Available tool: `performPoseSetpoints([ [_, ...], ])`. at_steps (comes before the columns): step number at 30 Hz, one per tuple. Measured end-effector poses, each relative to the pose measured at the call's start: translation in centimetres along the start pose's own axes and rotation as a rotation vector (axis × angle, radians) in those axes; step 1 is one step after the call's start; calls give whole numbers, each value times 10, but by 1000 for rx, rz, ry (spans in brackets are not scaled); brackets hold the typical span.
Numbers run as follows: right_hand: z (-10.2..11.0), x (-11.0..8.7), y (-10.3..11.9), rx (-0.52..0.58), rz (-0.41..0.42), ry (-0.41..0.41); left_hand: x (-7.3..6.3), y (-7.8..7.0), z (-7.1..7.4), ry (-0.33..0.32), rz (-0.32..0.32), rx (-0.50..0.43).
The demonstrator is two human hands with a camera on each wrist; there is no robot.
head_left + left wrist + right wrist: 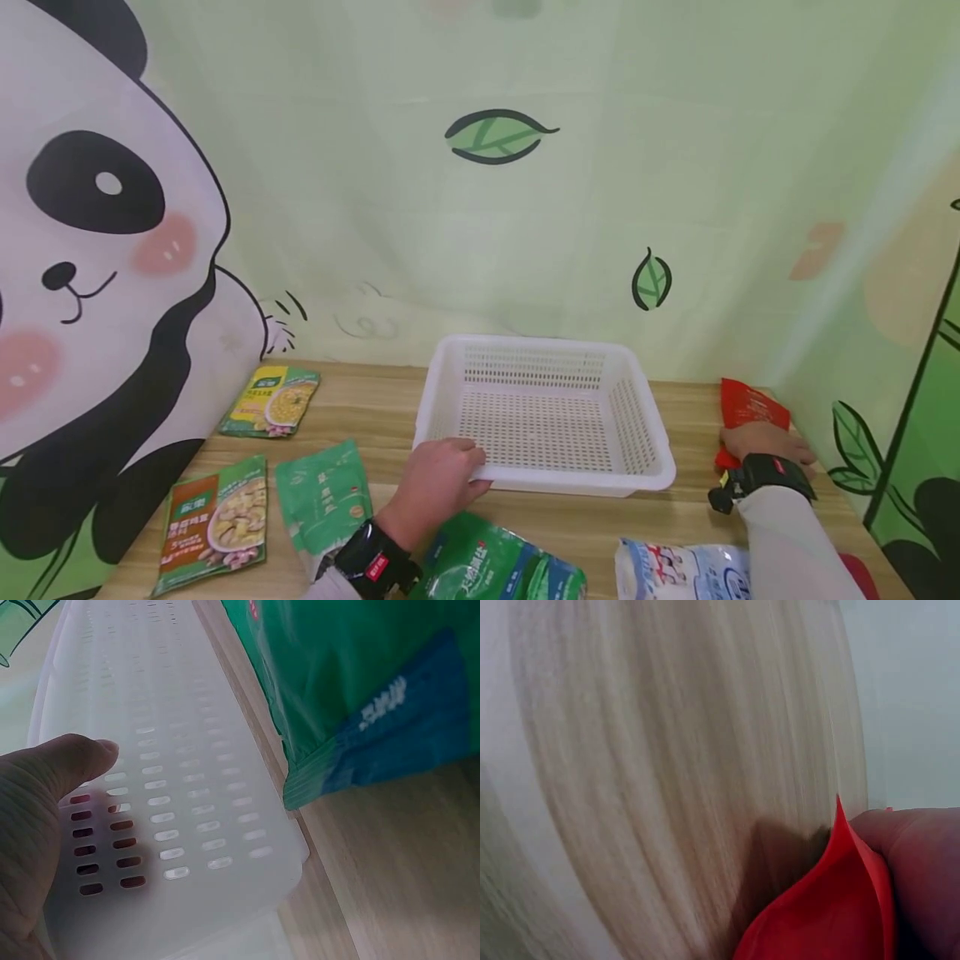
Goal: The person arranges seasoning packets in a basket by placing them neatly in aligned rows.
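At the white basket's [570, 482] three o'clock, the right hand [768, 443] grips a red packet [753, 406]; at eight, the left hand [441, 479] holds the basket. Likely a grasping step; lifting would call for firmness.

basket [577, 481] on table [375, 396] | sachets [273, 402] left | pouch [480, 562] before it | packet [753, 407] right, seemingly by backdrop [360, 208]

One basket [558, 481], at least six packets [752, 407]

Pale sleeves [795, 542], black wristbands [797, 481] with small red labels [377, 567].
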State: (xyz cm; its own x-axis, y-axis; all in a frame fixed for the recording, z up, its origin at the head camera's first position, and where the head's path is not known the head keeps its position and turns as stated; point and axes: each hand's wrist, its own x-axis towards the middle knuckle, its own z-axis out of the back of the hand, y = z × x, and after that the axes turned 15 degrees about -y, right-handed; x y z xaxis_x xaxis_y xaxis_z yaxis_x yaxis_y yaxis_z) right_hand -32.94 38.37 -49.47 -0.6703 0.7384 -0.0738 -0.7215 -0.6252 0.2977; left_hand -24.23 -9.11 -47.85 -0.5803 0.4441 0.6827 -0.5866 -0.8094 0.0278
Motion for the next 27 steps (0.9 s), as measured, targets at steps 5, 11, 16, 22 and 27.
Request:
performPoseSetpoints([
  [5,7,-11,3,38,9,-16,0,1,1,5,-7,-4],
  [11,0,-7,-1,76,16,-49,0,2,1,14,-13,-2],
  [16,6,-17,0,75,76,-72,0,1,0,5,-9,-7],
  [22,23,-30,8,80,142,-75,0,2,0,-20,3,-1],
  [27,30,-36,2,90,195,-92,0,1,0,4,7,-16],
])
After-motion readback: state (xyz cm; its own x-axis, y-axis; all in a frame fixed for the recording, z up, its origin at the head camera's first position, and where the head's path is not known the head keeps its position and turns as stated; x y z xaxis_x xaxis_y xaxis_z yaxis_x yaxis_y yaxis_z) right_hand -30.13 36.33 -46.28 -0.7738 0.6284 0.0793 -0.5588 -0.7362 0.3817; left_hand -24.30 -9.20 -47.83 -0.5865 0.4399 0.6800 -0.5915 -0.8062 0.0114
